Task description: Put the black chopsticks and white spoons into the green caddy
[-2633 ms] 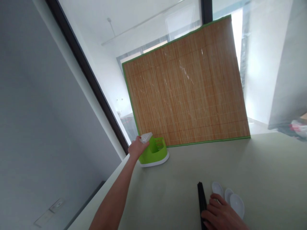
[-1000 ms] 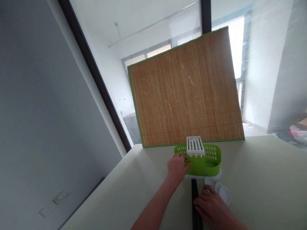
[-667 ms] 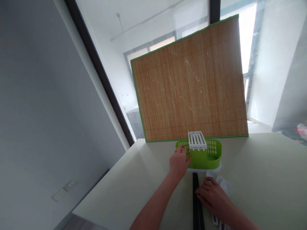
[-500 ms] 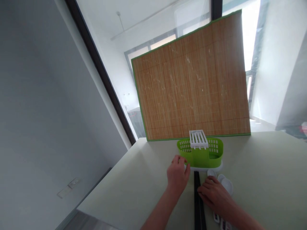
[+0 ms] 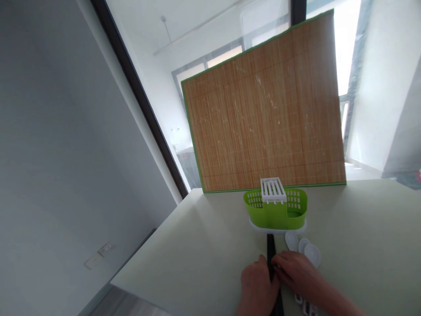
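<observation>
Long black sticks (image 5: 270,245) lie on the table, pointing toward a green basket (image 5: 275,217) with a white rack (image 5: 272,190) on top and a white base. My left hand (image 5: 258,281) is closed around the sticks from the left. On their right side, my right hand (image 5: 292,267) has its fingers bent together against the sticks; whether it grips them is hard to see. White spoons (image 5: 312,254) lie beside and partly under my right hand, their handle ends showing below it.
A bamboo mat (image 5: 263,114) with green edging stands upright behind the basket. The pale table (image 5: 197,245) ends at a slanted left edge. Beyond it are a grey wall, a dark frame and glass.
My left hand has moved from beside the basket down toward me and closed on the black sticks. My right hand has stayed nearly in place.
</observation>
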`<state>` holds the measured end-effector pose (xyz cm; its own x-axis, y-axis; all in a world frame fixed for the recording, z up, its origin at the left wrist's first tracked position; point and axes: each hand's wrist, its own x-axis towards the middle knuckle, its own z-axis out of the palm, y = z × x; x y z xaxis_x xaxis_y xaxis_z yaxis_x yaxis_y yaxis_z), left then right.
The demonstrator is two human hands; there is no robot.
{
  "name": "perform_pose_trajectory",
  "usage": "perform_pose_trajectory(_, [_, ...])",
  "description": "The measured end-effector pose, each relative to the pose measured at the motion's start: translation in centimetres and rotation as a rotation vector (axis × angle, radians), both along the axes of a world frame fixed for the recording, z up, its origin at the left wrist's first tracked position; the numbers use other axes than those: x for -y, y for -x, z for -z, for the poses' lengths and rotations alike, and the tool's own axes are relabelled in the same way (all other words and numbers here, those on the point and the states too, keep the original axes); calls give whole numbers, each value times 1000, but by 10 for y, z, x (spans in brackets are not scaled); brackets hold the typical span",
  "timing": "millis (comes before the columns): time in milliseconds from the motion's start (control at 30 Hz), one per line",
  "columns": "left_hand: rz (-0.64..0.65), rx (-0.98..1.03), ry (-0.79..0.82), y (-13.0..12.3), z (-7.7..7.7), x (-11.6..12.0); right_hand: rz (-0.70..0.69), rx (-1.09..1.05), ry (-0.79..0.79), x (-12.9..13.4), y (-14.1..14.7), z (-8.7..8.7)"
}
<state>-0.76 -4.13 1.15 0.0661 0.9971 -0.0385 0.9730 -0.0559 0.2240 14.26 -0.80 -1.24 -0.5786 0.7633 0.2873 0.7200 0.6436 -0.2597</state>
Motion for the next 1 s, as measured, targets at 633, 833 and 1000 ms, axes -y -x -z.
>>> perform_pose_trajectory(633, [-28,-35,63,-4,-10,-9,17,-14,-58,0,-1,0])
perform_pose_trajectory(833, [-34,-71,47,1,-5,-9,23,16,-58,1,1,-2])
perform_pose_trajectory(1000, [30,-123,17,-1,-8,-11,26,15,-85,2,1,-3])
